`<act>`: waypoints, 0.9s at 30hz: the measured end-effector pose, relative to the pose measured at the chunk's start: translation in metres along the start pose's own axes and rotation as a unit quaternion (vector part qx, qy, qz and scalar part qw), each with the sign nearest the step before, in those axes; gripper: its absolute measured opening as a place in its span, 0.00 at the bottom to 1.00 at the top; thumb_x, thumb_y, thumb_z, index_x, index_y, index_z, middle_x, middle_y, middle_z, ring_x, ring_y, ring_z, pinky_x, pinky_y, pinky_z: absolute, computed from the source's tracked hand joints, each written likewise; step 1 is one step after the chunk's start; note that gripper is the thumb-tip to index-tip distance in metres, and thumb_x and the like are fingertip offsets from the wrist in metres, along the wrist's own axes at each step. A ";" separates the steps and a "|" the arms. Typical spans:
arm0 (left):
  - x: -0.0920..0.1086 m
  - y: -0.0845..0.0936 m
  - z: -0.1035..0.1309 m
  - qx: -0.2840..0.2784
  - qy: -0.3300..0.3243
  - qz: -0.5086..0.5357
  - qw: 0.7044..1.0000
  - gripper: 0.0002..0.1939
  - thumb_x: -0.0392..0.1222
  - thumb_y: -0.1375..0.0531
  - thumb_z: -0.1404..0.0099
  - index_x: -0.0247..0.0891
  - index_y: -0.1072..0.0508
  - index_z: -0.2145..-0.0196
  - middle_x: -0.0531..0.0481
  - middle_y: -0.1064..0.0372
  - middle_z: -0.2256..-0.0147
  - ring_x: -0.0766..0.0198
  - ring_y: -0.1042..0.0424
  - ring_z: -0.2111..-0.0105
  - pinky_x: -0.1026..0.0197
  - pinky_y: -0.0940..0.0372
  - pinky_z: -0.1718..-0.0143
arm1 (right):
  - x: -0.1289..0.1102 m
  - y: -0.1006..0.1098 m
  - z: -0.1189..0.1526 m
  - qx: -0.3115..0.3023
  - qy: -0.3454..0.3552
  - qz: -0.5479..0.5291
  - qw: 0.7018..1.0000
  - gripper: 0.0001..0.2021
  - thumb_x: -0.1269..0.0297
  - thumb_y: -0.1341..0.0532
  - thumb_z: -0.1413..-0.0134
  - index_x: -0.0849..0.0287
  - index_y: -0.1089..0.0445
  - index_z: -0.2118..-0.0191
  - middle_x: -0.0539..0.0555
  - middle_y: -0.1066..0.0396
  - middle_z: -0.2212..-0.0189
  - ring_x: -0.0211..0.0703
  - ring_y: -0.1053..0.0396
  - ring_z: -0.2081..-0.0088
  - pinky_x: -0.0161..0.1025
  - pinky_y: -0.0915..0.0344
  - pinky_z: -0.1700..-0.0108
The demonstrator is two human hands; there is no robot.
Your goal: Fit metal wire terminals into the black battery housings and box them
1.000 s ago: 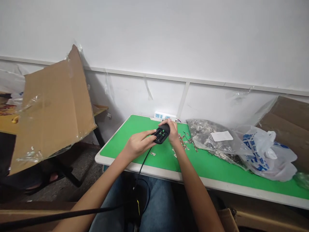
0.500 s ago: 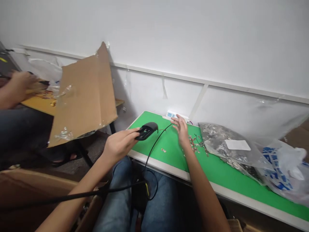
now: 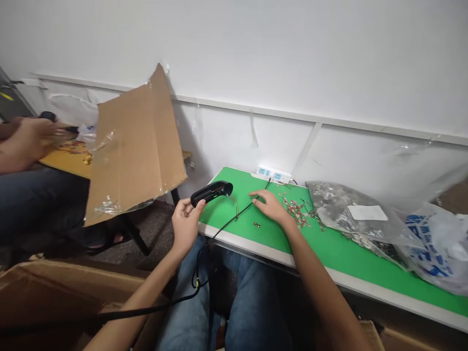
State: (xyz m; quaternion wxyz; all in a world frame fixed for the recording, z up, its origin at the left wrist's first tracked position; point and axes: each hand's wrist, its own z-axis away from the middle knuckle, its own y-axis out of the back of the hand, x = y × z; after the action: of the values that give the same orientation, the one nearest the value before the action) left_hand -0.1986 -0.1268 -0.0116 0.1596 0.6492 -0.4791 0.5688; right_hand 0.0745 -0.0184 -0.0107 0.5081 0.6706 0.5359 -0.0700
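Note:
My left hand (image 3: 185, 225) grips a curved black plastic housing (image 3: 208, 193) by its near end, with thumb and fingers on its sides. The hollow side shows a red wire inside, and thin wires (image 3: 237, 207) hang from the far end over the green tabletop. My right hand (image 3: 269, 206) is low over the table, fingers stretched and apart around a black cable (image 3: 230, 223). That cable runs from the lower left, across my lap, to the back of the table. A few small metal pieces (image 3: 257, 224) lie on the green surface (image 3: 270, 238) below my right hand.
A white power strip (image 3: 274, 174) stands at the wall. Right of my hand are scattered small reddish parts (image 3: 298, 212), a grey plastic bag (image 3: 340, 207) and a white bag (image 3: 435, 239). A cardboard sheet (image 3: 135, 146) screens another person's hands (image 3: 27, 139). An open carton (image 3: 66, 278) is lower left.
My left hand has turned the housing so its hollow side and wires show more. My right hand has lowered and moved left toward the cable, its fingers now reaching over it.

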 end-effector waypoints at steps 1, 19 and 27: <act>-0.003 -0.010 0.001 -0.008 0.012 0.009 1.000 0.25 0.55 0.23 0.51 0.40 0.27 0.63 0.49 0.20 0.67 0.60 0.19 0.65 0.64 0.28 0.64 | 0.001 -0.001 0.001 -0.023 0.019 0.012 0.999 0.10 0.62 0.38 0.38 0.55 0.22 0.55 0.58 0.21 0.51 0.53 0.27 0.45 0.55 0.35 0.37; 0.001 -0.081 0.020 -0.014 0.257 0.203 0.945 0.19 0.44 0.22 0.44 0.35 0.28 0.68 0.51 0.20 0.67 0.64 0.16 0.64 0.72 0.29 0.68 | -0.009 0.000 0.001 -0.099 0.052 0.129 0.985 0.28 0.55 0.25 0.49 0.55 0.29 0.43 0.63 0.37 0.36 0.66 0.49 0.30 0.68 0.48 0.29; 0.001 -0.063 0.011 0.059 0.227 0.207 0.950 0.15 0.38 0.25 0.39 0.35 0.29 0.71 0.50 0.20 0.67 0.66 0.17 0.66 0.74 0.29 0.69 | -0.034 -0.022 0.007 -0.104 0.069 0.078 0.989 0.23 0.44 0.25 0.50 0.54 0.29 0.58 0.58 0.34 0.45 0.58 0.42 0.38 0.58 0.39 0.34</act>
State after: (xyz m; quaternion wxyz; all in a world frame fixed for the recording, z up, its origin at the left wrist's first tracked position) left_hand -0.1415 -0.1050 0.0069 0.1042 0.3977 -0.5192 0.7493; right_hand 0.0462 -0.0475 -0.0051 0.5412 0.6568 0.5200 0.0725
